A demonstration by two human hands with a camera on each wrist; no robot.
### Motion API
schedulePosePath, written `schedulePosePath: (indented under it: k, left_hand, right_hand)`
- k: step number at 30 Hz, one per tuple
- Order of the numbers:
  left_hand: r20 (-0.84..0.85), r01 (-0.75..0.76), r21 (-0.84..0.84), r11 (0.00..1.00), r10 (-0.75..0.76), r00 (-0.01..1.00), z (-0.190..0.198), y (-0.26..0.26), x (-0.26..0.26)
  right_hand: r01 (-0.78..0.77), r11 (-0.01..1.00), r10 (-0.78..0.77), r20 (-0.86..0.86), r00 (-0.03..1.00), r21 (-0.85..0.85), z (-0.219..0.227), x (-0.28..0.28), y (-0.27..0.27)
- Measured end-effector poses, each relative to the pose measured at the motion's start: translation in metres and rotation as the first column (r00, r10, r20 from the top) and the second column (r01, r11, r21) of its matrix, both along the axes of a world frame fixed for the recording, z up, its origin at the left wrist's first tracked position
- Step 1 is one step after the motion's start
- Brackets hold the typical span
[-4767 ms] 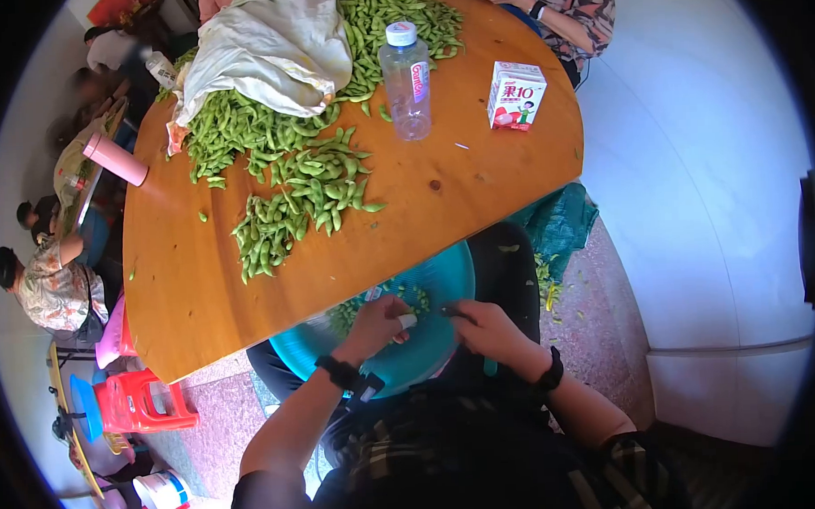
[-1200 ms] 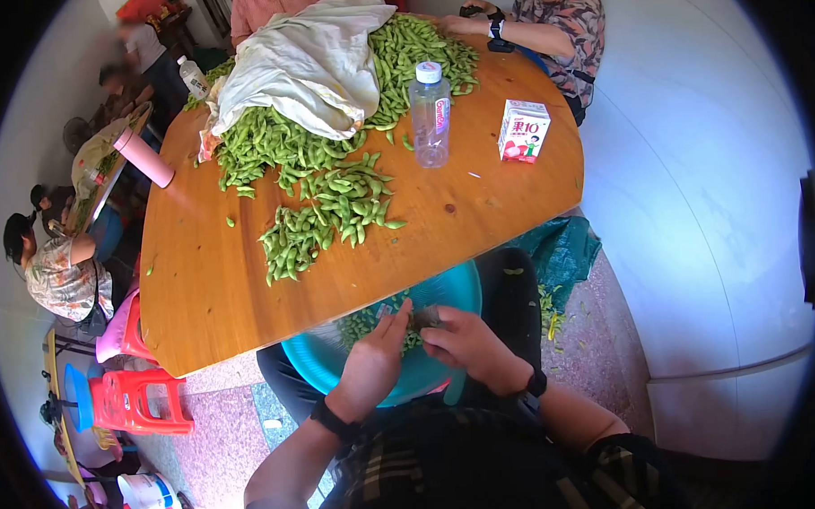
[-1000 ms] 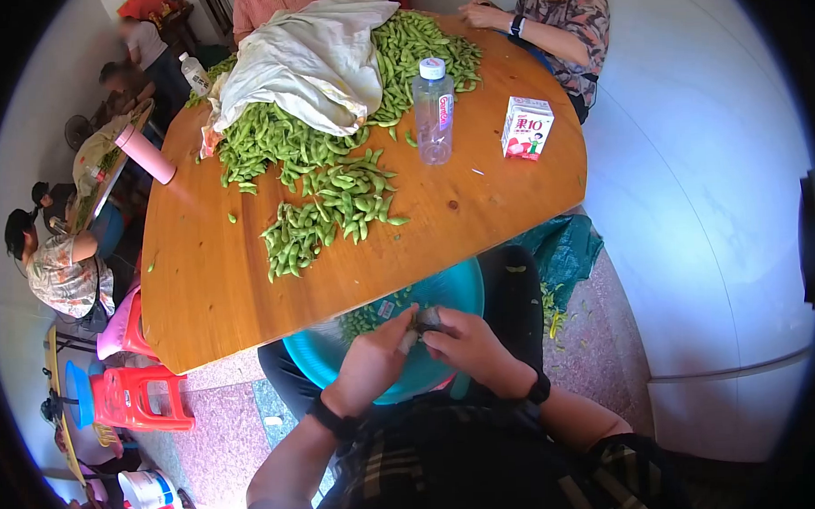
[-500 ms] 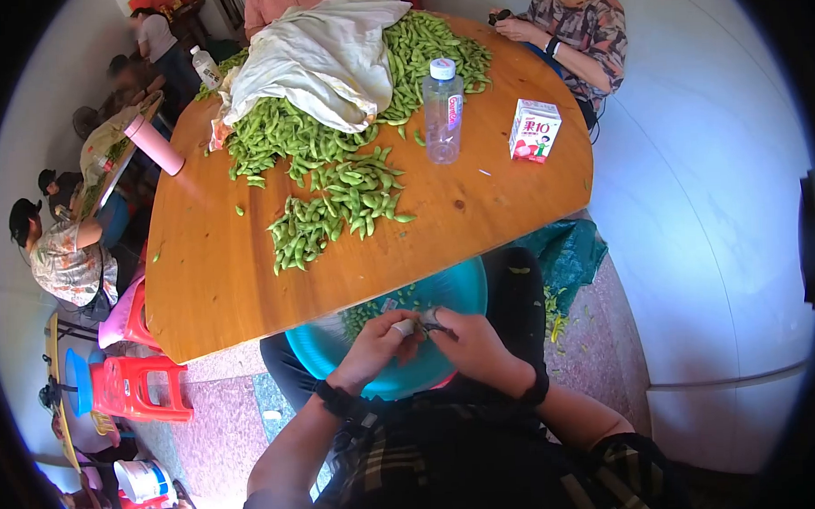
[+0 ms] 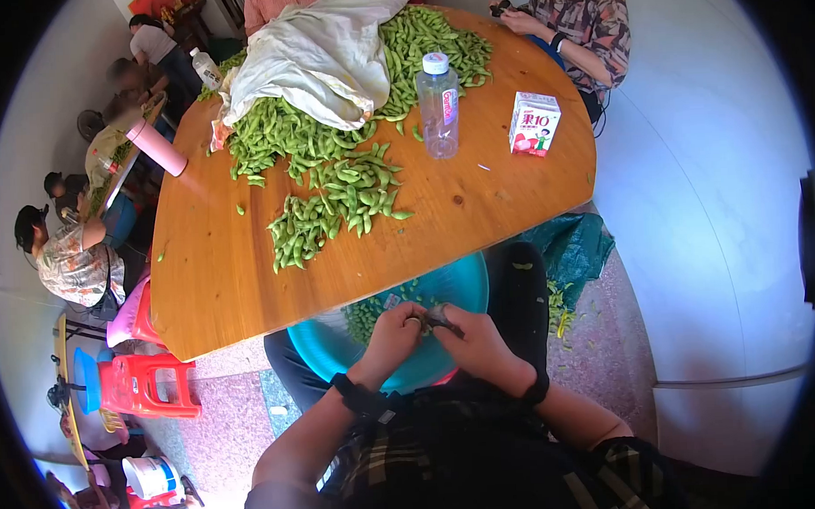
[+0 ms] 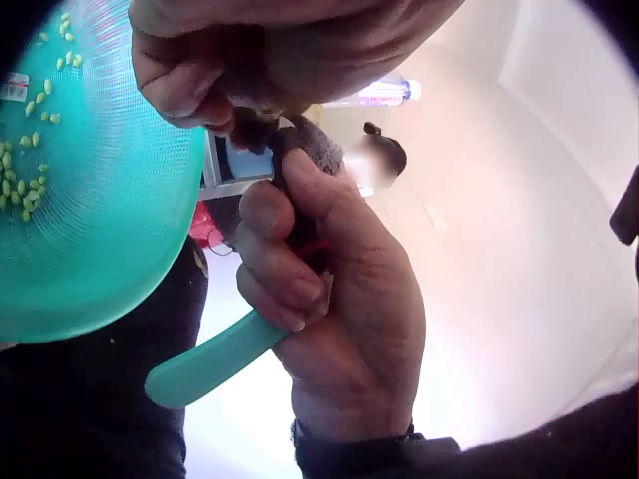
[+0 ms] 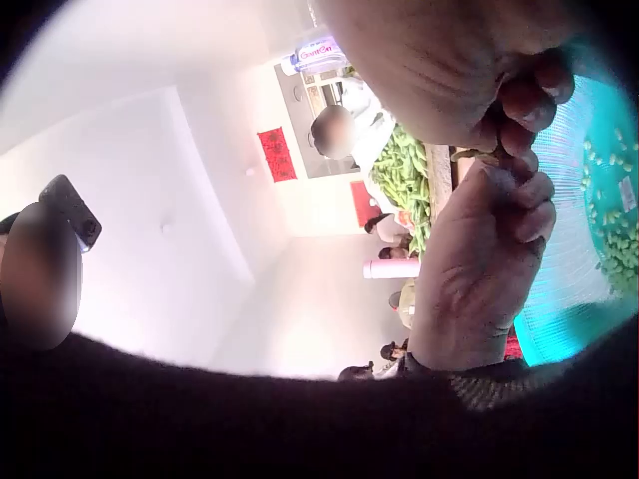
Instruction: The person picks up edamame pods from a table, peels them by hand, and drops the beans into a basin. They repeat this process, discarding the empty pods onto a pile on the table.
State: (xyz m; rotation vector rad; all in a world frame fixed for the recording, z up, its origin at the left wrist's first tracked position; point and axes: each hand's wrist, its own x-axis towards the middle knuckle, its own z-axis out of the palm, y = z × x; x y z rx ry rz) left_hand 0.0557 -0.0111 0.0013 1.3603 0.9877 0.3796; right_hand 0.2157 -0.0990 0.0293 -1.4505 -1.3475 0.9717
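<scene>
Over a teal basin [image 5: 458,284] on my lap, both hands meet. My left hand [image 5: 408,319] pinches a small green pod [image 5: 425,320] at its fingertips. My right hand [image 5: 446,321] touches the left one and grips a teal-handled tool [image 6: 210,359], fingers curled round the handle. The tool's working end is hidden between the hands. In the left wrist view the basin [image 6: 100,220] holds loose shelled beans [image 6: 25,170]. The right wrist view shows the left hand [image 7: 499,200] against the basin [image 7: 589,249].
The round wooden table [image 5: 220,279] carries a heap of green pods [image 5: 334,194], a white cloth [image 5: 315,51], a clear water bottle [image 5: 438,105], a juice carton [image 5: 534,123] and a pink flask [image 5: 157,147]. Another person [image 5: 583,24] sits at the far side. Red stools [image 5: 147,389] stand on the left.
The hands, slightly apart several seconds ago, have come together and stay joined over the basin. The left hand's fingers have curled closer to the right hand. My head view has drifted slightly.
</scene>
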Motion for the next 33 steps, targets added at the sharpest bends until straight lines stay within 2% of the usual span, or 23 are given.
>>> schedulePosePath:
  k: [2,5,6,7,8,9,10,11,13,14,15,17,18,19,21,23,24,26,27,28,29,30,33]
  left_hand:
    - [-0.039,0.010,0.067,0.998,-0.007,0.999,-0.008,-0.001,0.001]
    - [0.049,-0.053,-0.047,0.997,0.056,0.997,-0.008,-0.001,-0.001]
    - [-0.073,0.128,0.298,0.946,-0.111,0.991,-0.016,-0.003,-0.007]
    - [-0.241,0.323,0.578,0.749,-0.221,0.945,-0.017,-0.003,-0.011]
    - [-0.242,0.322,0.586,0.743,-0.219,0.945,-0.015,-0.005,-0.015]
    - [-0.354,0.384,0.674,0.631,-0.179,0.918,-0.002,-0.009,-0.017]
    - [-0.456,0.450,0.736,0.506,-0.121,0.882,0.013,-0.011,-0.017]
    - [-0.455,0.449,0.740,0.500,-0.120,0.883,0.032,-0.008,-0.012]
    - [-0.301,0.229,0.741,0.631,0.006,0.954,0.069,0.007,0.007]
    - [-0.239,0.148,0.804,0.577,0.086,0.967,0.075,0.018,0.016]
    - [-0.235,0.144,0.806,0.574,0.087,0.968,0.080,0.030,0.026]
    - [-0.225,0.061,0.886,0.459,0.310,0.924,0.083,0.056,0.045]
    - [-0.219,0.059,0.889,0.455,0.309,0.926,0.079,0.067,0.051]
    - [-0.258,0.110,0.898,0.426,0.306,0.917,0.072,0.079,0.055]
    - [-0.297,0.162,0.903,0.398,0.307,0.904,0.068,0.086,0.057]
    - [-0.219,0.135,0.958,0.252,0.347,0.912,0.069,0.089,0.058]
    - [-0.223,0.141,0.958,0.249,0.341,0.913,0.071,0.087,0.055]
    - [-0.170,0.034,0.859,0.511,0.221,0.960,0.078,0.076,0.046]
    - [-0.176,0.043,0.858,0.513,0.213,0.961,0.081,0.068,0.044]
    - [-0.030,-0.106,0.613,0.783,0.157,0.987,0.084,0.058,0.041]
    - [0.126,-0.190,0.262,0.946,0.161,0.979,0.084,0.050,0.037]
    - [0.282,-0.190,0.087,0.978,0.159,0.946,0.081,0.043,0.032]
    - [0.377,-0.245,-0.035,0.969,0.240,0.894,0.078,0.027,0.017]
  right_hand:
    - [0.035,0.999,-0.033,-0.063,0.997,0.036,-0.001,0.001,-0.002]
    - [0.096,0.992,-0.104,-0.117,0.988,-0.076,-0.004,0.014,-0.006]
    - [0.173,0.985,-0.173,-0.102,0.980,-0.012,0.000,0.022,-0.009]
    - [0.248,0.967,-0.243,-0.091,0.966,0.055,0.004,0.033,-0.012]
    - [0.311,0.950,-0.310,-0.066,0.948,0.003,0.010,0.048,-0.018]
    - [0.372,0.927,-0.374,-0.037,0.927,-0.045,0.013,0.068,-0.025]
    - [0.448,0.893,-0.444,0.078,0.892,-0.042,0.008,0.089,-0.033]
    - [0.523,0.852,-0.508,0.191,0.840,-0.032,0.003,0.110,-0.042]
    - [0.555,0.831,-0.534,0.241,0.811,-0.028,-0.014,0.144,-0.059]
    - [0.586,0.810,-0.555,0.292,0.779,-0.024,-0.019,0.151,-0.063]
    - [0.586,0.810,-0.556,0.293,0.778,-0.019,-0.017,0.148,-0.062]
    - [0.531,0.844,-0.508,0.213,0.835,-0.070,-0.009,0.133,-0.057]
    - [0.454,0.890,-0.437,0.196,0.878,-0.049,-0.020,0.127,-0.054]
    - [0.457,0.888,-0.441,0.197,0.876,-0.044,-0.010,0.116,-0.047]
    - [0.332,0.941,-0.323,0.119,0.939,-0.064,0.021,0.084,-0.030]
    - [0.273,0.961,-0.272,0.033,0.962,-0.043,0.040,0.066,-0.013]
    - [0.214,0.977,-0.215,-0.050,0.975,-0.020,0.045,0.060,-0.006]
    - [0.166,0.985,-0.163,-0.070,0.984,0.037,0.038,0.054,0.014]
    - [0.104,0.990,-0.097,-0.082,0.992,0.092,0.036,0.051,0.022]
    - [0.109,0.990,-0.101,-0.088,0.991,0.089,0.044,0.048,0.028]
    - [0.033,0.999,-0.036,-0.176,0.984,-0.016,0.056,0.046,0.032]
    - [-0.054,0.992,0.022,-0.268,0.963,-0.113,0.062,0.043,0.035]
    - [-0.128,0.987,0.080,-0.382,0.921,-0.102,0.062,0.036,0.037]
